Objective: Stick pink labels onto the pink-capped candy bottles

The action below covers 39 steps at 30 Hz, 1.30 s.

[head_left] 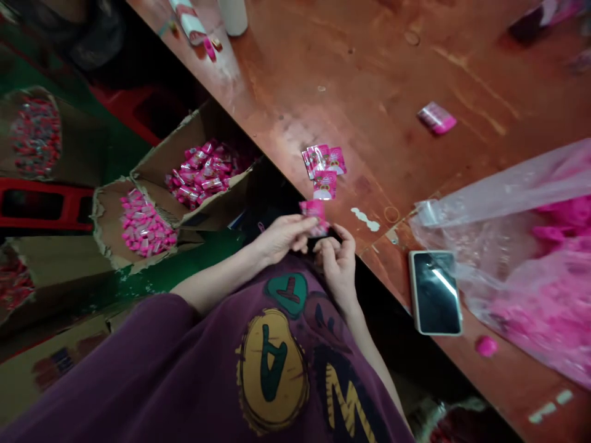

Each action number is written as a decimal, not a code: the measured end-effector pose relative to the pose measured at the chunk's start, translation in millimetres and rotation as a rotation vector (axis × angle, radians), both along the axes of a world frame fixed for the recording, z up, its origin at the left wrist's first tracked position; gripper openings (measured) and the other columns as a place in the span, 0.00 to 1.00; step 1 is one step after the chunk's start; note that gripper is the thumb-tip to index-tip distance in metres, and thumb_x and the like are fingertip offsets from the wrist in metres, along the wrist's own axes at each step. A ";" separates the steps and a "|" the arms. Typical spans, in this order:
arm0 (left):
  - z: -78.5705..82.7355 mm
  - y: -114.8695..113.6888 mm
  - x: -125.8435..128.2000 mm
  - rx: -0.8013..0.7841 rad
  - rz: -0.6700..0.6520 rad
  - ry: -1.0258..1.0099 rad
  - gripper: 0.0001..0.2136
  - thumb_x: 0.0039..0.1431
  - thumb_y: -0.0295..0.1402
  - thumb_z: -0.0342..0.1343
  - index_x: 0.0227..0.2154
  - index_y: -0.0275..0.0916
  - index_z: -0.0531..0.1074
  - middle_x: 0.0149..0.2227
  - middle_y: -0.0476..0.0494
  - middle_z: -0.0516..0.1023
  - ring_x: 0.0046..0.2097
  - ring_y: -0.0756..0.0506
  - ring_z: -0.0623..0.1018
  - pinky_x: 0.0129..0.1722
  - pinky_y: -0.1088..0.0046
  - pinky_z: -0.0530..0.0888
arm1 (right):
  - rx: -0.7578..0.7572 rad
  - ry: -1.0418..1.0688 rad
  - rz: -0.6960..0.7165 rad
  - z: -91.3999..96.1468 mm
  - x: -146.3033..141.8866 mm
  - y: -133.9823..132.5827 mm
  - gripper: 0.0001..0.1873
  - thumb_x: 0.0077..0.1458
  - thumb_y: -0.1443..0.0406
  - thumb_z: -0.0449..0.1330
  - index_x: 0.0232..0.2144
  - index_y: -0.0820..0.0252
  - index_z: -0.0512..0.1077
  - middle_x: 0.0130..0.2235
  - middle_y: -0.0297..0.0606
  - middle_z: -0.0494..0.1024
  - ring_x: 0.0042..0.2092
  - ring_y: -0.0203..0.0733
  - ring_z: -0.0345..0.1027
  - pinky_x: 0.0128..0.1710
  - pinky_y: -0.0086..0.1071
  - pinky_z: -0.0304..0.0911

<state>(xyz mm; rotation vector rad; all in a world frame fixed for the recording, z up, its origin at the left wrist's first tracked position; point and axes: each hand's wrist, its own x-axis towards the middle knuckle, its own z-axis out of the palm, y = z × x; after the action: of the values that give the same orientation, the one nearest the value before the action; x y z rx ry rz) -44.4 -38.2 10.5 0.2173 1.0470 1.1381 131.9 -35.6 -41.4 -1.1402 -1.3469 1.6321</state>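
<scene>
My left hand (284,237) pinches a small pink printed sachet (313,209) at the table's near edge, above my lap. Close beside its lower end is my right hand (339,258), fingers curled in; whatever they hold, if anything, is hidden. Just beyond the held sachet, several flat pink sachets (325,183) lie partly overlapping on the reddish-brown table (369,74).
At left, cardboard boxes hold pink wrapped pieces (203,172) and small pink pieces (145,224). On the table's right lie a phone (436,292), a clear plastic bag (512,271) of pink items and a pink cap-like piece (486,346). A pink packet (436,118) lies farther back.
</scene>
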 end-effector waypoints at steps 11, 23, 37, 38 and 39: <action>-23.1 -4.0 -89.9 -0.260 0.559 0.180 0.10 0.73 0.34 0.53 0.35 0.36 0.74 0.38 0.40 0.85 0.16 0.57 0.63 0.21 0.78 0.71 | 0.820 -1.134 0.278 9.2 -37.6 80.9 0.32 0.69 0.54 0.61 0.68 0.62 0.68 0.63 0.60 0.72 0.59 0.63 0.65 0.56 0.55 0.64; -31.5 24.7 6.2 -0.097 -0.033 0.251 0.16 0.62 0.36 0.70 0.23 0.34 0.75 0.13 0.55 0.63 0.14 0.56 0.63 0.17 0.79 0.62 | 1.024 -0.837 -0.059 -19.0 -8.9 40.8 0.08 0.72 0.65 0.58 0.43 0.54 0.78 0.42 0.39 0.79 0.46 0.44 0.70 0.50 0.43 0.58; -24.2 66.2 52.1 -0.041 0.141 0.144 0.27 0.39 0.50 0.79 0.17 0.38 0.68 0.10 0.55 0.62 0.13 0.55 0.62 0.16 0.77 0.62 | 0.825 -0.882 0.233 28.4 36.1 99.6 0.03 0.68 0.65 0.60 0.42 0.56 0.74 0.50 0.45 0.78 0.50 0.47 0.74 0.50 0.44 0.69; -24.5 65.9 52.6 -0.046 0.159 0.132 0.26 0.41 0.50 0.79 0.17 0.38 0.69 0.10 0.55 0.63 0.13 0.55 0.62 0.17 0.77 0.62 | 0.745 -0.853 0.327 34.2 40.0 112.9 0.05 0.68 0.66 0.59 0.44 0.56 0.75 0.52 0.45 0.77 0.51 0.47 0.75 0.51 0.43 0.71; -24.9 65.2 52.8 -0.055 0.168 0.122 0.25 0.43 0.50 0.78 0.18 0.38 0.70 0.11 0.54 0.64 0.12 0.55 0.61 0.17 0.77 0.63 | 0.679 -0.824 0.385 40.1 43.3 128.9 0.08 0.67 0.67 0.58 0.46 0.56 0.75 0.53 0.46 0.77 0.53 0.46 0.75 0.53 0.43 0.72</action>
<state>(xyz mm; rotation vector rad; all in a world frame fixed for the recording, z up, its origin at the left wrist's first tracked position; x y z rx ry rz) 8.5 27.0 -14.4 0.1582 1.2211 1.2576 175.2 93.4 -1.3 -1.1908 -2.5196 0.7533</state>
